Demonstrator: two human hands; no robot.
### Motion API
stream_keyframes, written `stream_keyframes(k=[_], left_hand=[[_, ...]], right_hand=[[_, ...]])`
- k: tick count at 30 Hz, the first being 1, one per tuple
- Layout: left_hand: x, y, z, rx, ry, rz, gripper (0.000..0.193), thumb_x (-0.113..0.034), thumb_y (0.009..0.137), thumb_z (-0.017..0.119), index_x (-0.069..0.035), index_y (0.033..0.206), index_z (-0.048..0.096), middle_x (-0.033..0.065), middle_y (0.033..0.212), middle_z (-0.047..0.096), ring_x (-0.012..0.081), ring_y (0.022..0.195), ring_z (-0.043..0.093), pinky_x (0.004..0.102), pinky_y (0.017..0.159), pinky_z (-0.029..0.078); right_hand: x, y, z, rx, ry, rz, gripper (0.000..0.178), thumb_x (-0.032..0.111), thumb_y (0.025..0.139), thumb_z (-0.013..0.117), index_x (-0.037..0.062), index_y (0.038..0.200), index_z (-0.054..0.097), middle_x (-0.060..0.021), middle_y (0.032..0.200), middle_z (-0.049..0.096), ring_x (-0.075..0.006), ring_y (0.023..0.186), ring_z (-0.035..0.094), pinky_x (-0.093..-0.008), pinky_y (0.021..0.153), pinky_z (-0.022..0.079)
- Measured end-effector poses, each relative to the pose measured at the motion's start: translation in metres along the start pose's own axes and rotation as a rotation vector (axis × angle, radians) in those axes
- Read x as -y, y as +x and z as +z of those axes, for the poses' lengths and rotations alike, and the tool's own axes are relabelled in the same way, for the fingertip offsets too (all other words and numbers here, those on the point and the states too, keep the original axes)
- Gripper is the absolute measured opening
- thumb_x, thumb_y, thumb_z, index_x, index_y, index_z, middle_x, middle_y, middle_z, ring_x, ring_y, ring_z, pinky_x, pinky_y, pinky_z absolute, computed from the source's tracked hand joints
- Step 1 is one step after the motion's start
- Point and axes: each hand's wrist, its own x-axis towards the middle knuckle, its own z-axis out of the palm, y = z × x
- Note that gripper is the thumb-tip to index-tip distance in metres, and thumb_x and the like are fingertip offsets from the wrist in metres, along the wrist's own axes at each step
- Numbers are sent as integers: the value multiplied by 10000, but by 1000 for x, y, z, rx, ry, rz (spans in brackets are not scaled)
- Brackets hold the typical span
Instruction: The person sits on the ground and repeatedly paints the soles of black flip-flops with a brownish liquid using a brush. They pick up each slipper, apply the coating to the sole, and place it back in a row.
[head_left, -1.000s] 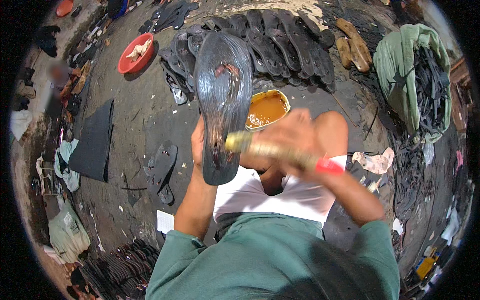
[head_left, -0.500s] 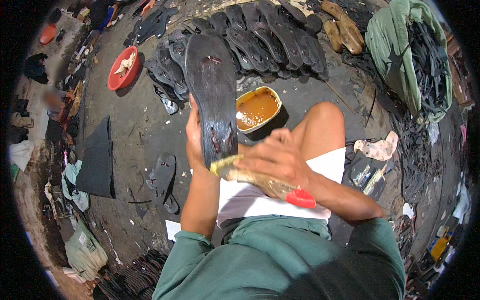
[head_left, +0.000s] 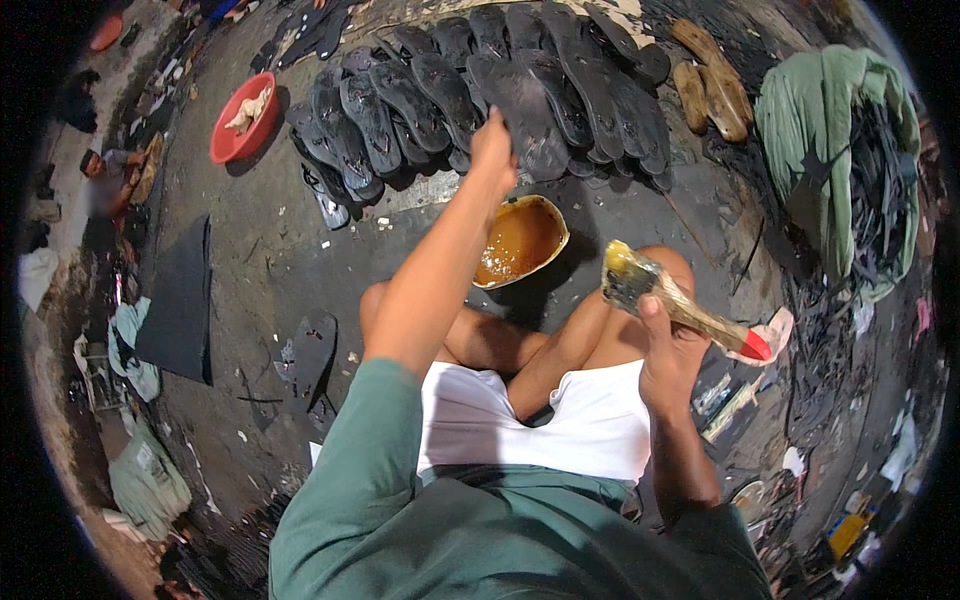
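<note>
My left hand (head_left: 493, 148) reaches forward and rests on a black shoe sole (head_left: 527, 112) in a row of several dark soles (head_left: 420, 95) fanned out on the ground. Whether its fingers still grip that sole is hard to see. My right hand (head_left: 668, 345) holds a glue-coated brush (head_left: 672, 302) with a red-tipped handle above my right knee. A yellow bowl of brown glue (head_left: 520, 240) sits on the ground between my knees and the row of soles.
A red basin (head_left: 243, 125) stands at the upper left. Flat black sheets (head_left: 180, 300) and a loose sole (head_left: 310, 350) lie to my left. A green cloth bundle with black strips (head_left: 845, 150) sits at the right, brown soles (head_left: 712, 88) beside it.
My left hand carried the raised sole forward and set it down in the row. My right hand drew the brush back to the right, off the sole.
</note>
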Motion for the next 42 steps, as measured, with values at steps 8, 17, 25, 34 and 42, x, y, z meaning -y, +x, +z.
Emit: stream_keyframes(k=[8, 17, 25, 34, 42], left_hand=[[35, 18, -40, -84, 47, 248, 516, -242, 914, 654, 3, 1337, 489, 141, 1225, 604, 205, 1134, 537, 341, 988, 402], [-36, -178, -474, -1083, 1427, 503, 818, -599, 732, 727, -16, 1285, 573, 235, 1251, 603, 375, 1154, 577, 448, 982, 435], [29, -303, -561, -751, 1232, 19, 510, -225, 678, 854, -17, 1055, 580, 58, 890, 598, 195, 816, 570, 314, 759, 452], [12, -313, -366, -514, 1072, 724, 282, -112, 734, 779, -63, 799, 509, 97, 987, 646, 268, 957, 589, 360, 871, 433], [15, -297, -331, -180, 1295, 670, 487, -231, 819, 737, -18, 1237, 605, 149, 1317, 570, 371, 1269, 455, 427, 1067, 350]], right_hand=[[3, 21, 9, -127, -182, 35, 359, 252, 921, 655, -59, 1093, 611, -68, 971, 647, -120, 826, 604, -283, 693, 484], [-111, 86, 89, 446, -728, -227, 501, 381, 798, 750, 31, 1142, 647, -229, 1315, 520, -336, 1179, 529, -419, 950, 438], [-185, 89, 120, 355, -1332, -581, 527, 398, 776, 765, 59, 1167, 666, -243, 1248, 551, -383, 1192, 492, -448, 1062, 305], [-126, 34, 94, 505, -1413, -758, 224, 144, 758, 707, 96, 974, 669, -113, 891, 592, -289, 897, 576, -429, 864, 397], [-123, 9, 75, 560, -1371, -707, 206, 175, 758, 673, 118, 955, 677, -80, 908, 604, -270, 899, 570, -441, 808, 365]])
